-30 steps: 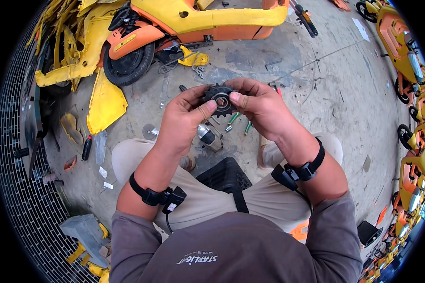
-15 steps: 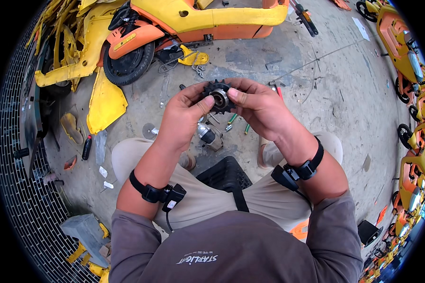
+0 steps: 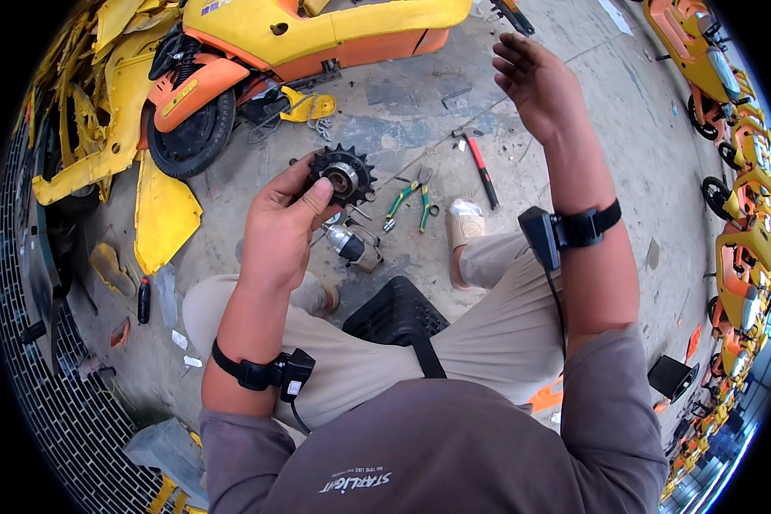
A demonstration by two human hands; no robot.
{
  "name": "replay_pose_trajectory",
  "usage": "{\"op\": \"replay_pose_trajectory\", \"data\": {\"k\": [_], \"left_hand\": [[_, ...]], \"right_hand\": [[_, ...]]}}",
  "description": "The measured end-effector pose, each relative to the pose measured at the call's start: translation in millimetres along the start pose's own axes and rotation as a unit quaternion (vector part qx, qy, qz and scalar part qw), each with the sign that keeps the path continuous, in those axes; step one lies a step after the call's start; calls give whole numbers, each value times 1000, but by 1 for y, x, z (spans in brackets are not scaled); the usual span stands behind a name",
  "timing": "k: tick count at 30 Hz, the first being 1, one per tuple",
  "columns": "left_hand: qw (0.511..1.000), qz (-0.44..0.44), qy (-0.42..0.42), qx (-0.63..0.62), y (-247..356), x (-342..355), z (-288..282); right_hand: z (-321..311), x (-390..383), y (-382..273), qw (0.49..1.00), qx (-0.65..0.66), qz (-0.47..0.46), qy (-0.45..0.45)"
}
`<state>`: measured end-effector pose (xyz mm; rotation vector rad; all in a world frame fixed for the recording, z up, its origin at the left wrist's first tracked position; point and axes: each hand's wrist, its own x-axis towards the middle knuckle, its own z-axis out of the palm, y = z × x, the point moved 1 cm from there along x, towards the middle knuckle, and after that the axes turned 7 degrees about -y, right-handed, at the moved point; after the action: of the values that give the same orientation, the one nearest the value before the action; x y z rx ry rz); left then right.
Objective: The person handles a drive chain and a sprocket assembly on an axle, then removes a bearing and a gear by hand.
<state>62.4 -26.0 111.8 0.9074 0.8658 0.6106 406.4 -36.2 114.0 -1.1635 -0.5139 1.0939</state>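
In my left hand (image 3: 283, 221) is a black toothed sprocket (image 3: 362, 164), pinched at its near-left side with the thumb on its face. A shiny metal bearing ring (image 3: 341, 179) sits in the sprocket's middle. Away to the upper right, my right hand (image 3: 541, 96) is raised with nothing in it, its fingers stretched out. Below the sprocket, a silver and black power tool (image 3: 351, 246) lies on the floor. Green-handled pliers (image 3: 426, 199) and a red-handled hammer (image 3: 481, 173) lie on the concrete between my two hands.
A yellow and orange scooter (image 3: 317, 38) lies on its side ahead. Yellow body panels (image 3: 170, 214) are heaped at the left. A row of scooters (image 3: 737, 248) lines the right. Between my legs is a black plastic seat or crate (image 3: 394, 313). A dark bottle (image 3: 144, 300) lies at left.
My right hand has let go of the sprocket and swung up and right, its fingers opening. The left hand keeps the sprocket, now farther left. My view has shifted slightly right.
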Motion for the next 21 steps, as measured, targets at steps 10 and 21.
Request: {"op": "replay_pose_trajectory", "data": {"k": [10,21], "left_hand": [[999,-13,38,9,5,7,-31],[985,-108,116,64,-20,28,-78]], "right_hand": [[-202,122,232,704,-698,122,57],[-216,120,344,660,-736,150,18]]}}
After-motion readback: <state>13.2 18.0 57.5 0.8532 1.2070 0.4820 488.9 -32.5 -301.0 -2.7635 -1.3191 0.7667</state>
